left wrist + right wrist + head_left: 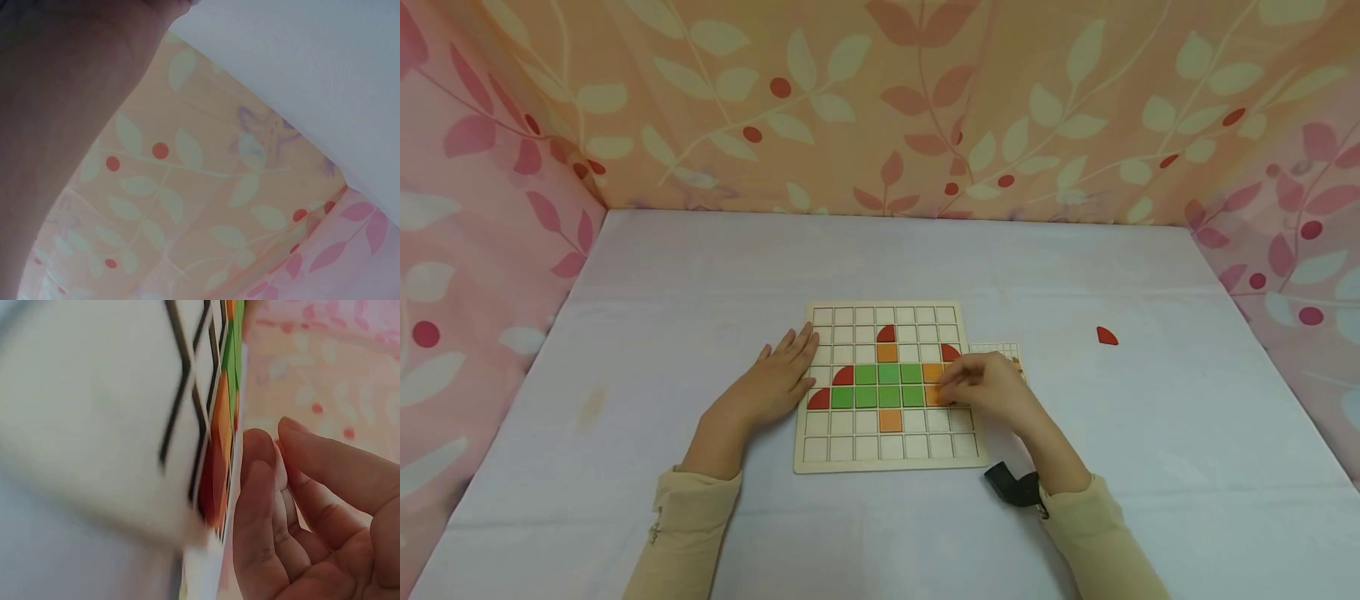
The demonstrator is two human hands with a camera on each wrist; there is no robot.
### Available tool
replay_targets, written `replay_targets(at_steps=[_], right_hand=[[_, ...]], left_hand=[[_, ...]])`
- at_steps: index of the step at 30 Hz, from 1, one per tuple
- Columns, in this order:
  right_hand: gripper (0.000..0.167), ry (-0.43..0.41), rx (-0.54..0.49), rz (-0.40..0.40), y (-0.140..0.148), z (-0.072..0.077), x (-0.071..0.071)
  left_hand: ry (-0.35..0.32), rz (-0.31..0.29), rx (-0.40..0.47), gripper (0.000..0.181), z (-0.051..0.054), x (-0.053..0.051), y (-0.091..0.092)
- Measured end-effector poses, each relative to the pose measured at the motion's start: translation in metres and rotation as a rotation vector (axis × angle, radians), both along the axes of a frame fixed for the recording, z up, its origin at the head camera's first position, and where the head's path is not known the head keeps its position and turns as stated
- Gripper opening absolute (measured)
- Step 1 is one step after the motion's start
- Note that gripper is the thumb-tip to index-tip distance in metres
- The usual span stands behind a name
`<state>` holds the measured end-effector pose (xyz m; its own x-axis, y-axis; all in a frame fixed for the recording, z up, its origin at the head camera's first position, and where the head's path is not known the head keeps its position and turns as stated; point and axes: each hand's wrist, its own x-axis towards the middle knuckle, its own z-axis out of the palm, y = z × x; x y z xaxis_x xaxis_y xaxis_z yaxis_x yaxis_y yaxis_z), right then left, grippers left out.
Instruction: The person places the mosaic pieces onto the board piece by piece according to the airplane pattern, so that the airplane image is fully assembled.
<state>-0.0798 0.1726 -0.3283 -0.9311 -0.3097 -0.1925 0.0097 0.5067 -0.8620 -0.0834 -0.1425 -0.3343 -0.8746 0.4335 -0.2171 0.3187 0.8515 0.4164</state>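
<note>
A square wooden grid board [853,448] lies on the table, holding green square tiles [888,374], orange square tiles [891,420] and red quarter-round tiles [887,334]. My left hand [772,379] rests flat with spread fingers on the board's left edge. Over the right side of the board, my right hand [992,385] has bent fingers beside an orange tile [933,372], partly covering the tiles there. In the right wrist view its thumb [337,462] and fingertips are close together, nothing visible between them, beside a red tile [212,478] in the grid.
One loose red quarter-round tile [1107,336] lies on the white tablecloth to the right. A printed grid card [996,349] sits partly under the right hand. A black wrist-camera piece [1011,486] is by the right wrist. Patterned cloth walls [880,108] surround the table's back and sides.
</note>
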Motion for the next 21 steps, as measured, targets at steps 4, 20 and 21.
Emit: replay_targets(at_steps=[4,20,21], right_hand=[[0.015,-0.020,-0.022,-0.060,0.019,0.006,-0.005],[0.027,0.067,-0.034,-0.230,0.094,0.011,-0.019],[0.028,0.072,-0.032,-0.243,0.098,0.011,-0.019]], left_hand=[[-0.002,0.004,-0.001,0.061,-0.001,0.000,0.000],[-0.008,0.008,0.003,0.061,-0.002,0.000,0.000],[-0.007,0.007,0.005,0.061,-0.003,0.000,0.000]])
